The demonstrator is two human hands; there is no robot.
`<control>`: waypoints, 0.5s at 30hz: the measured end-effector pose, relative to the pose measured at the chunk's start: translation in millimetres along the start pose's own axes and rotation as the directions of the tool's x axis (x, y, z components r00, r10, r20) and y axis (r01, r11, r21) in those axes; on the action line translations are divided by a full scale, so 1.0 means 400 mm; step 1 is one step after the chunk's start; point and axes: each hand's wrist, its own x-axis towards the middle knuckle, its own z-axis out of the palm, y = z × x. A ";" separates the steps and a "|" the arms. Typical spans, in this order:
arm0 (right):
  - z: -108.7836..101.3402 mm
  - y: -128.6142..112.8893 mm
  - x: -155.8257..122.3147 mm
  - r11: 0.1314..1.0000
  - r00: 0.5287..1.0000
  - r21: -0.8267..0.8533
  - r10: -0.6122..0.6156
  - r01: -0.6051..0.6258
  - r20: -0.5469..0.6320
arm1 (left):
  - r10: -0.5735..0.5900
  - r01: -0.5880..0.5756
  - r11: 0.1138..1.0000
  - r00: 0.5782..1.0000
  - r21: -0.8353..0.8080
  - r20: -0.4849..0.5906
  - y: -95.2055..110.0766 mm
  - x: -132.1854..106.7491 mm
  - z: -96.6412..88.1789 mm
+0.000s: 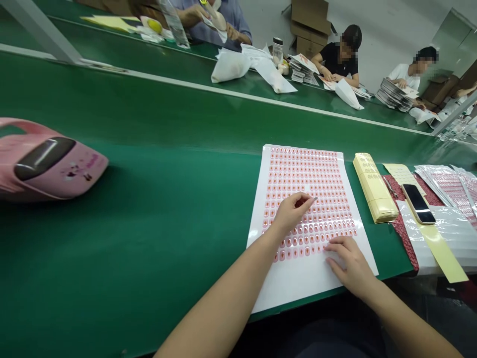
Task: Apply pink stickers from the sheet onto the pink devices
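Note:
A white sheet [286, 293] bearing rows of small glossy pink-and-red stickers lies at a slant on the green table. Over its middle rows is my left hand [288, 216], thumb and forefinger pinched together. A tiny greyish tip shows at the fingertips, too small to name. Just above the pinch, one spot in the rows is blank white. My right hand [350, 266] rests on the sheet's lower right part, fingers apart and bent, fingertips by the lowest stickers. It holds nothing.
To the right stand a stack of yellow cards [374, 189], a phone [418, 204] on plastic-wrapped sheets, and more sticker sheets [447, 186]. A pink appliance-like case [63, 166] sits at the left. Past a raised divider, several people work among paper stacks [303, 69] and white bags [231, 67].

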 end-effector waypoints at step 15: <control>0.034 -0.064 0.119 0.984 0.923 -0.178 0.085 -0.018 0.376 | -0.154 0.144 0.923 0.988 -0.357 0.000 0.000 0.029 -0.049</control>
